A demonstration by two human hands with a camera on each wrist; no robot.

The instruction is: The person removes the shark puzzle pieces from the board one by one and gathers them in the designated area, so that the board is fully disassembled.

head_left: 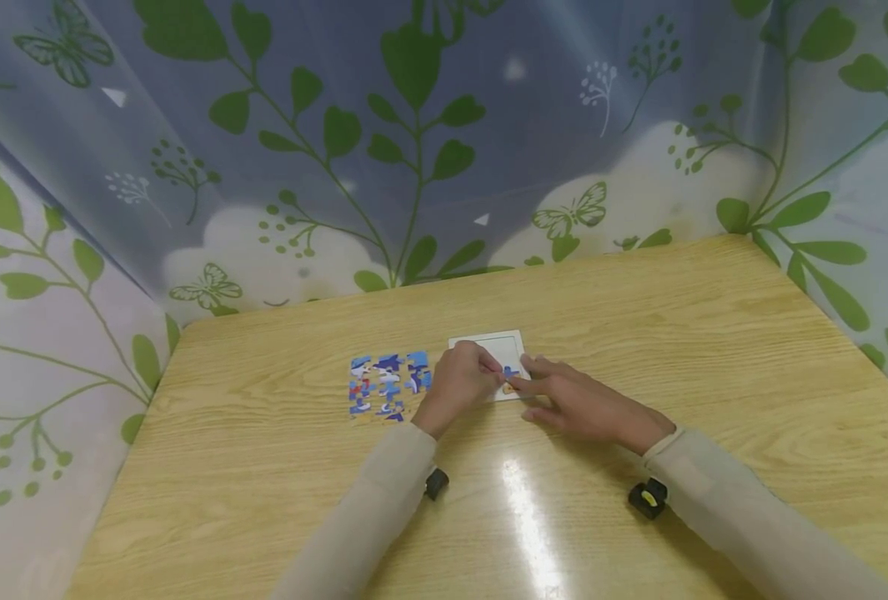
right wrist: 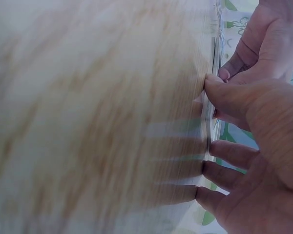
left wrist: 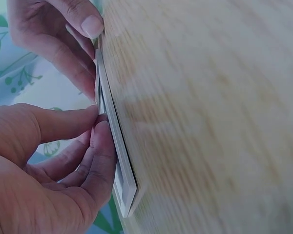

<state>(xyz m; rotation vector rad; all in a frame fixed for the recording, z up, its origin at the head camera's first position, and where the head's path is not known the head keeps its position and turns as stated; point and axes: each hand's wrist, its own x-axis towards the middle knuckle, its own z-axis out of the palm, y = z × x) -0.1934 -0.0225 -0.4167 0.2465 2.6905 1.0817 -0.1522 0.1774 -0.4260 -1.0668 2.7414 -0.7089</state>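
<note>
Puzzle pieces lie in a white tray on the table. Left hand pinches one piece; right hand presses with straight fingers. Thin, light, stiff card: probably best held by its edges. Loose pieces wait alongside.

Puzzle tray near edge hidden under hands (wrist views blurred).
</note>
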